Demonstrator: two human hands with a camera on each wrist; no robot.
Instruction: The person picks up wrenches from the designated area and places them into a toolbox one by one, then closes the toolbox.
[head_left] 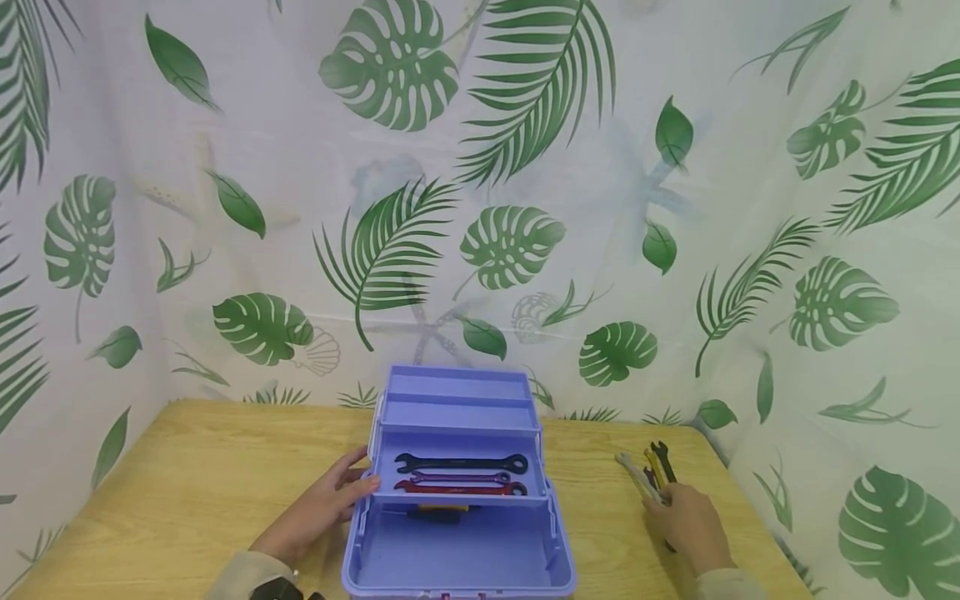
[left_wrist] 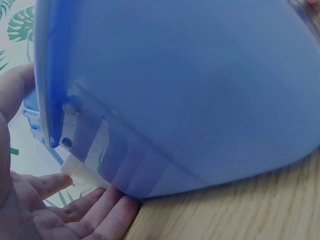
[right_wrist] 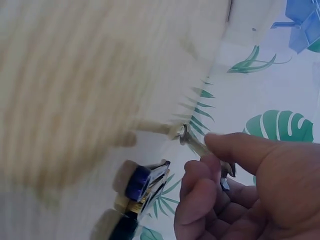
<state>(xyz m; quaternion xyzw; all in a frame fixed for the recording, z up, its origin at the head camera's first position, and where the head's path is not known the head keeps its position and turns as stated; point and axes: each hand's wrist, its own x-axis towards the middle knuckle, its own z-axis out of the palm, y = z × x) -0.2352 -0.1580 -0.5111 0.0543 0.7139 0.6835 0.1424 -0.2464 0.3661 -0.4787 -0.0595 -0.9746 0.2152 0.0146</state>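
Note:
A blue-purple toolbox [head_left: 457, 590] stands open, its stepped trays raised at the back. My left hand [head_left: 318, 508] rests against its left side, thumb at the tray edge. In the left wrist view the other fingers [left_wrist: 102, 212] lie fairly straight along the wall [left_wrist: 190, 100]. My right hand [head_left: 690, 521] is low over the table to the right of the box. Between thumb and fingers it pinches a silver wrench [right_wrist: 192, 142], whose ring end shows in the right wrist view. Close beside it are several more tools with purple, yellow and black parts [right_wrist: 137, 187].
Black [head_left: 461, 463], purple [head_left: 459, 477] and red wrenches [head_left: 461, 489] lie in the lower tray [head_left: 390, 483]. A yellow-and-black handled tool [head_left: 438, 513] sits in the box below it. Leaf-printed cloth [head_left: 420, 250] hangs behind the wooden table [head_left: 247, 467].

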